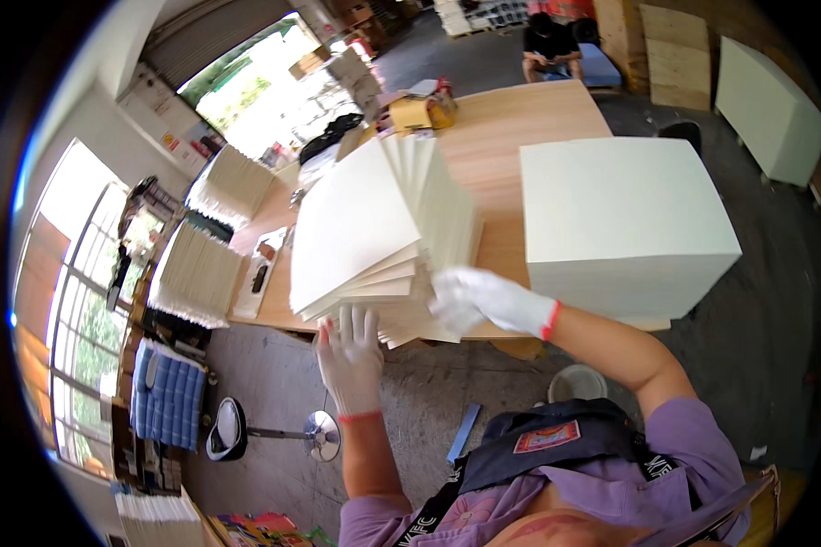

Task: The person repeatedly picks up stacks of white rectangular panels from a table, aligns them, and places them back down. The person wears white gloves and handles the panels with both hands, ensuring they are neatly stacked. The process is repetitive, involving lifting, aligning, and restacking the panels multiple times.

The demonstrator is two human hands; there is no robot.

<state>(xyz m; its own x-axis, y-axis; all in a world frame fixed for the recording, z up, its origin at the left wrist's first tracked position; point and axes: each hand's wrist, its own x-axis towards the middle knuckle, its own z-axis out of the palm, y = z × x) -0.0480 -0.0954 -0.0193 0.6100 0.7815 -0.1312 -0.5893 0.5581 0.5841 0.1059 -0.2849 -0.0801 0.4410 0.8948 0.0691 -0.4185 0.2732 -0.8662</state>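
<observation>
A tall stack of white paper sheets [360,214] stands on the wooden table in front of me, its upper layers fanned and twisted out of line. My left hand [351,360], in a white knit glove with a red cuff, is at the stack's near edge, fingers stretched out and apart. At the near right corner is my right hand [488,303], gloved the same way. Motion smears its fingers, so I cannot make out whether they grip any sheets. A second, squared stack of white sheets [625,201] stands to the right.
Smaller paper stacks [194,273] line the table's left side, beside a tray with a dark-handled tool [260,273]. Boxes [410,112] sit at the table's far edge. On the floor are a stool [228,428], a bucket [577,383] and a blue strip [463,433]. A person [552,50] sits far back.
</observation>
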